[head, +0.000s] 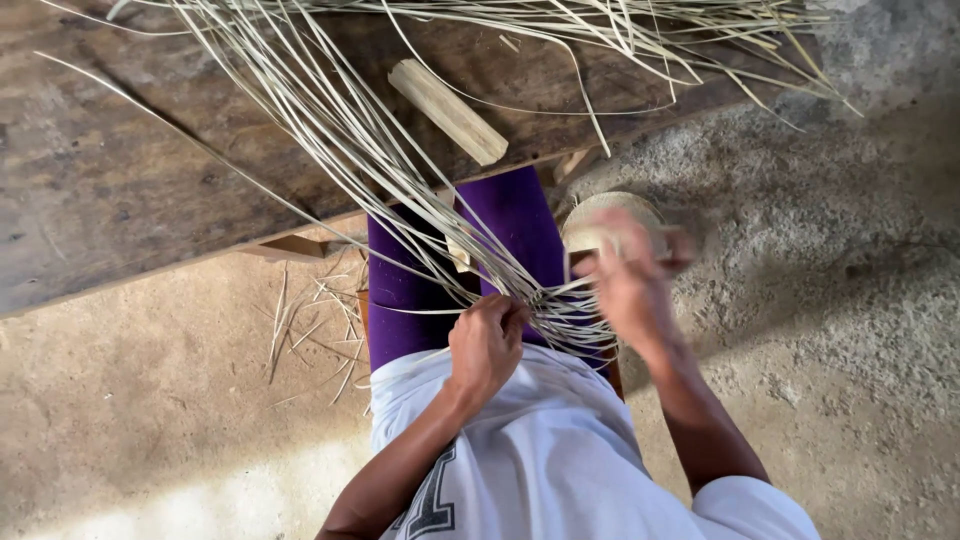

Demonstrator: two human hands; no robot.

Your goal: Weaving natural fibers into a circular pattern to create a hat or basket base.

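Note:
Long pale cane strips [330,130] fan out from my lap across a dark wooden bench. Over my purple-clad legs, my left hand [487,343] is closed around the gathered strips where they cross. My right hand [630,285] is blurred with motion; it grips a small woven round piece [610,215] and the strip ends next to it. The strips bunch tightly between both hands.
A dark wooden bench [110,190] spans the upper left, with a short pale wooden block [448,110] lying on it. Loose strip offcuts [310,320] litter the concrete floor under the bench. Rough grey floor [840,300] lies to the right.

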